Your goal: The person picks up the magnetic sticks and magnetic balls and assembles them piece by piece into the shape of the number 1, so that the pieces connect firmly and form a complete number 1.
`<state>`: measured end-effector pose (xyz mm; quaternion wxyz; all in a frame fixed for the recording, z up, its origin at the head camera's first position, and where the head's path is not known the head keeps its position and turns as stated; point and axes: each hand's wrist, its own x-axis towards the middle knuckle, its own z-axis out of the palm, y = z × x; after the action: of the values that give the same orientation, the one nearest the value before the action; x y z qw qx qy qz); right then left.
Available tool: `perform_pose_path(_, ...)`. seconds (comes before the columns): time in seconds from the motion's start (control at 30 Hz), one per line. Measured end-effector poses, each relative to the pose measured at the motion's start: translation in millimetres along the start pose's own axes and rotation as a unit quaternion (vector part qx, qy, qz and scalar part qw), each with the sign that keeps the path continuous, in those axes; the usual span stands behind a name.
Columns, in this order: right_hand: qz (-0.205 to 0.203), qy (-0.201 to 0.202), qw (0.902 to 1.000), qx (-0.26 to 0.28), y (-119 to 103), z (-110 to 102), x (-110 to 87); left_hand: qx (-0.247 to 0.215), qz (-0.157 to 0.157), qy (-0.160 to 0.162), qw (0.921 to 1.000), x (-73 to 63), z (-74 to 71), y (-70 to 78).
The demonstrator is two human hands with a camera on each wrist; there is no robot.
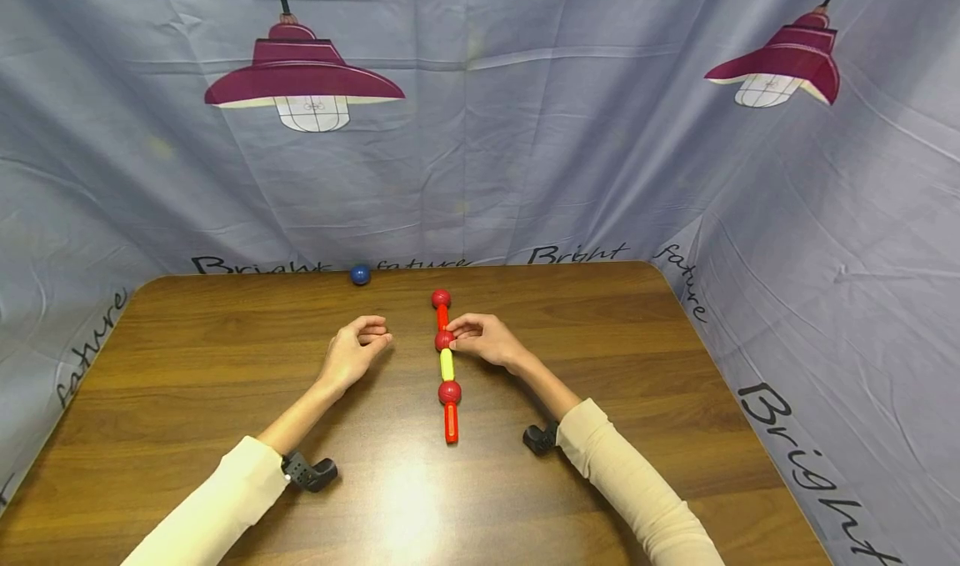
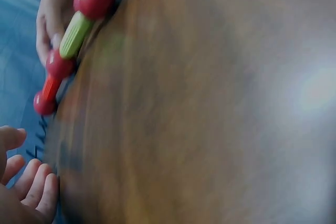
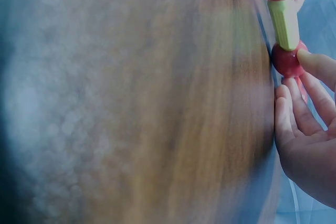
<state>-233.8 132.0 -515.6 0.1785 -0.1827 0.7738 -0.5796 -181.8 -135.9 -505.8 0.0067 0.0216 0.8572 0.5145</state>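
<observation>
A straight chain of red balls joined by short rods lies on the table, running from front to back. Its yellow rod [image 1: 447, 364] joins the middle red ball [image 1: 443, 341] to the nearer red ball [image 1: 450, 393]. Red rods make up the near end [image 1: 451, 424] and the stretch behind the middle ball, where a far red ball [image 1: 441, 299] ends the line. My right hand [image 1: 489, 338] pinches the middle ball from the right, its thumb [image 3: 315, 64] against it. To the left of the chain, my left hand [image 1: 354, 351] holds nothing, with fingers loosely bent.
Near the table's back edge sits a blue ball [image 1: 360, 274], left of the chain. The brown wooden table [image 1: 225, 358] meets a grey-blue curtain [image 1: 450, 174] printed with lamps and lettering. Each wrist bears a black camera mount [image 1: 311, 473].
</observation>
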Motion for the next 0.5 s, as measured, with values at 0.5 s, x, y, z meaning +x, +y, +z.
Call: perform_pose_path(0.5,0.004,-0.004,1.0,-0.002,1,-1,0.1,0.002,-0.018,0.107,0.9941,55.3,-17.8,-16.2)
